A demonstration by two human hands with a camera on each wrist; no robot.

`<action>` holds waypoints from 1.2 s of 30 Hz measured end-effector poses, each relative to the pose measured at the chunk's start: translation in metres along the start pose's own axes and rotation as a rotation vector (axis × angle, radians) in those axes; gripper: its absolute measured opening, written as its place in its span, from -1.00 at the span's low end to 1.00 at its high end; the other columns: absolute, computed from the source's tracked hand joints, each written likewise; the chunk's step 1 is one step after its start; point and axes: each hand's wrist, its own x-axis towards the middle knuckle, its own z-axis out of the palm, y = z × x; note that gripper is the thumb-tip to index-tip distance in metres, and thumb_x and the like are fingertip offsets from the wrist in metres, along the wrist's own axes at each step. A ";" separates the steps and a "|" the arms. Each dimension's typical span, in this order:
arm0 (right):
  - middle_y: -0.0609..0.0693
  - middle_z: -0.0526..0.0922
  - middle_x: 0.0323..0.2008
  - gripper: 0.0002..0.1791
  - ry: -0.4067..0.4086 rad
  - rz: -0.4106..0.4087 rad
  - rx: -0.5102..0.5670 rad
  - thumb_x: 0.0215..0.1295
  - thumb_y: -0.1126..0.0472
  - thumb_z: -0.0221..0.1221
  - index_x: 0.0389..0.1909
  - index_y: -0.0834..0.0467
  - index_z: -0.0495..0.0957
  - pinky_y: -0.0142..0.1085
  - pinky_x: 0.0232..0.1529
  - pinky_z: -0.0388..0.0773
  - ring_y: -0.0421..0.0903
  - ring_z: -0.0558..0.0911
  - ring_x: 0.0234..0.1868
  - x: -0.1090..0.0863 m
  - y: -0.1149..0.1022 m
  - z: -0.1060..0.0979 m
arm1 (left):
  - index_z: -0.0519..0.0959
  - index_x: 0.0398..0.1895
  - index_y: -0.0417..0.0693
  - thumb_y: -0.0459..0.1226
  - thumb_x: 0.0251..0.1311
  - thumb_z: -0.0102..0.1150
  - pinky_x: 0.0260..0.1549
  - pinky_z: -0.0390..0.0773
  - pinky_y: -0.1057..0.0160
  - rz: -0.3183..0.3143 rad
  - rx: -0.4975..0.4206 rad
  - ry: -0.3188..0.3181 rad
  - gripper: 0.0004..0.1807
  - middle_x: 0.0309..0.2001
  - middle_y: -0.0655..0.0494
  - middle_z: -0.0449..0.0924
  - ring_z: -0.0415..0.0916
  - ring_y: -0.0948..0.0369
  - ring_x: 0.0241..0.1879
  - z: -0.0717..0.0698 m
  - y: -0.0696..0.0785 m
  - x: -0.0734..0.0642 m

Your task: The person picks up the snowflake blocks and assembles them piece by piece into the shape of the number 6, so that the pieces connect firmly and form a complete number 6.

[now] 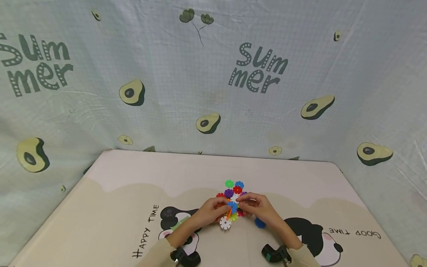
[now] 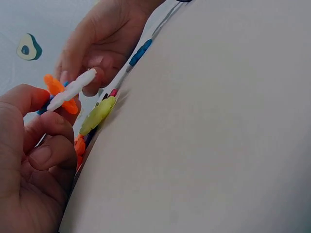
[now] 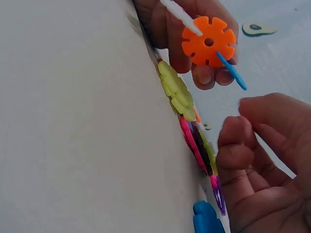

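Two bare hands meet at the lower center of the head view, above a tabletop (image 1: 100, 218) printed with cartoon animals. The left hand (image 1: 211, 212) has a pinching grip on a small cluster of joined, notched plastic discs: a white disc (image 1: 225, 223), an orange disc (image 3: 218, 36) and a blue disc (image 1: 232, 206). The right hand (image 1: 258, 207) is just beside the cluster, its fingers loosely bent; its grip shows nothing held. The discs seem joined only at shallow edge slots, so a sideways push or an overly firm squeeze could pop one loose. Colorful loose discs (image 1: 237, 190) crowd beneath and beyond the fingers, where a dropping hand could scatter them; a lone blue piece (image 1: 260, 223) near the right wrist could be brushed aside. The tabletop's back edge, mid-frame, lies well beyond the pile, against a hanging avocado-print cloth (image 1: 173, 74). Both side edges are far from the hands, leaving broad open room left and right.
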 end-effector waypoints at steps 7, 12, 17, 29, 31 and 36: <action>0.16 0.54 -0.35 -0.77 -0.076 -0.156 -0.217 0.14 0.33 0.37 -0.19 0.28 0.62 -0.46 -0.44 0.44 -0.31 0.45 -0.44 0.001 0.004 0.006 | 0.59 -0.18 -0.34 -0.26 0.41 0.03 -0.60 0.25 0.47 0.062 0.037 0.031 -0.74 -0.53 0.22 0.36 0.27 0.38 -0.60 -0.001 0.000 -0.001; 0.09 0.45 -0.41 -0.73 -0.060 -0.186 -0.295 0.03 0.27 0.45 -0.26 0.22 0.62 -0.48 -0.51 0.33 -0.30 0.37 -0.49 0.002 0.000 0.012 | 0.57 -0.19 -0.34 -0.23 0.40 0.06 -0.64 0.24 0.47 0.044 0.011 0.026 -0.73 -0.54 0.21 0.38 0.26 0.39 -0.62 -0.001 0.000 0.000; 0.03 0.47 -0.38 -0.74 -0.040 -0.147 -0.325 0.03 0.26 0.45 -0.26 0.19 0.62 -0.48 -0.49 0.34 -0.31 0.38 -0.47 0.002 -0.001 0.013 | 0.54 -0.17 -0.35 -0.22 0.40 0.08 -0.70 0.25 0.47 -0.001 -0.065 0.004 -0.72 -0.57 0.19 0.40 0.25 0.36 -0.66 -0.001 -0.001 0.000; 0.08 0.46 -0.36 -0.79 -0.077 -0.198 -0.299 0.12 0.36 0.35 -0.22 0.25 0.60 -0.50 -0.50 0.33 -0.36 0.36 -0.48 0.002 0.004 0.010 | 0.53 -0.14 -0.34 -0.22 0.40 0.08 -0.73 0.23 0.48 -0.022 -0.093 0.004 -0.72 -0.60 0.20 0.40 0.19 0.34 -0.75 -0.001 -0.003 0.000; 0.07 0.47 -0.38 -0.78 -0.080 -0.181 -0.274 0.11 0.36 0.34 -0.21 0.27 0.58 -0.49 -0.50 0.33 -0.35 0.36 -0.48 0.001 0.004 0.009 | 0.52 -0.15 -0.35 -0.22 0.40 0.07 -0.73 0.24 0.48 -0.017 -0.091 0.005 -0.71 -0.61 0.21 0.39 0.19 0.34 -0.75 -0.001 -0.002 0.000; -0.03 0.50 -0.47 -0.80 -0.094 -0.096 -0.167 0.17 0.38 0.30 -0.25 0.35 0.51 -0.49 -0.51 0.36 -0.34 0.40 -0.51 0.001 0.005 0.004 | 0.49 -0.16 -0.40 -0.24 0.41 0.06 -0.74 0.23 0.48 -0.003 -0.098 0.000 -0.71 -0.63 0.23 0.36 0.17 0.37 -0.76 -0.001 -0.003 0.001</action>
